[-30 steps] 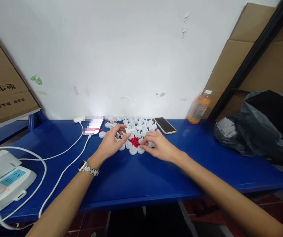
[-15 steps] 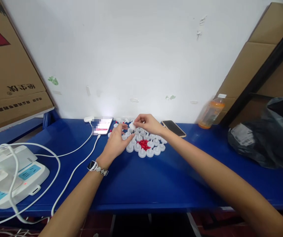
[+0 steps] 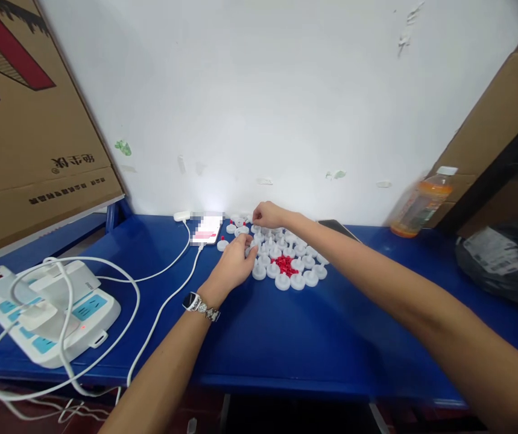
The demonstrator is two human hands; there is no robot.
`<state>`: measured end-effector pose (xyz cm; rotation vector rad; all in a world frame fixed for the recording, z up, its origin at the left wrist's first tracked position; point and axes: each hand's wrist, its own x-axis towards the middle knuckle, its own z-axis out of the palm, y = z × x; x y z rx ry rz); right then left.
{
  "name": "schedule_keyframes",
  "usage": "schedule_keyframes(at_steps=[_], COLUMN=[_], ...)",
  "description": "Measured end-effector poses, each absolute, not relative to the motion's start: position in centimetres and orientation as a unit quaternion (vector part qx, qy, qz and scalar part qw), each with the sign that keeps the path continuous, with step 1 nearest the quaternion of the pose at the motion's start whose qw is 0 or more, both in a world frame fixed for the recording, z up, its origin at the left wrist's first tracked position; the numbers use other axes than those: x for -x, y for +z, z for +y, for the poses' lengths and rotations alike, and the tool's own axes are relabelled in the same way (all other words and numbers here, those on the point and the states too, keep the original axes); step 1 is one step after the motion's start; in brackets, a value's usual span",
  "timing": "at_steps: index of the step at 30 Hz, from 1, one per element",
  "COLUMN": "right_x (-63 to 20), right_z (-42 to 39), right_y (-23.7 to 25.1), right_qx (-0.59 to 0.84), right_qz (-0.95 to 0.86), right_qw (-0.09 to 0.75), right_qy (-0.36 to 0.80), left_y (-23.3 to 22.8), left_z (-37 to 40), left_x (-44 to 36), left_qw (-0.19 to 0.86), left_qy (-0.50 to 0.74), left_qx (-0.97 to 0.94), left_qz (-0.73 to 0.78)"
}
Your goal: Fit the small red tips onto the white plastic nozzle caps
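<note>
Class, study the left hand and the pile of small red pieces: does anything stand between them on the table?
Yes. Several round white pieces stand on the table between the left hand and the red pieces, along the pile's left side.

Blue table: front middle open
White caps crowd behind; power strip bars left; bottle stands right rear

Seemingly a small workshop: printed carton at left, blue surface, scuffed wall, scattered white plastic parts.
</note>
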<state>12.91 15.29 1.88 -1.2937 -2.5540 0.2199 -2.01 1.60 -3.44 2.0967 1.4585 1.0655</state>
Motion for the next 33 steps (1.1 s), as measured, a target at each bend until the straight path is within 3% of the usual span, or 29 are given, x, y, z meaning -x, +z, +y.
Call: schedule_keyframes(at_steps=[3,8,14,19,23,28,33], right_x=[-12.5,-10.2,-8.7,-10.7,-13.2,-16.0,-18.0], right_z=[15.2,13.5,12.5,10.8,6.2,0.7,-0.5], right_y=[2.4,2.2,1.5,1.4,0.6,-0.1,0.2], right_qx=[0.452,0.425,0.393,0.384,0.365,0.364,0.372], right_qz=[-0.880,-0.890,-0.915,-0.882,-0.824,-0.799,-0.741], right_qw=[0.130,0.162,0.094,0.247,0.398,0.443,0.478], right_qy=[0.068,0.027,-0.004,0.112,0.174,0.183,0.289], left_y=[-3.1,-1.7,-1.4,-1.5,-1.3,-1.0,-0.6], left_z=[1.7,1.7,1.9,1.9,1.0,-0.4,-1.1], left_x=[2.2,4.1,5.7,4.9,2.8,0.4,0.1], left_qw=[0.186,0.102,0.055,0.090,0.221,0.300,0.206], left_qy=[0.392,0.456,0.446,0.459,0.472,0.471,0.447], left_qx=[-0.741,-0.685,-0.652,-0.654,-0.651,-0.700,-0.791], left_qz=[0.513,0.559,0.610,0.594,0.552,0.446,0.364])
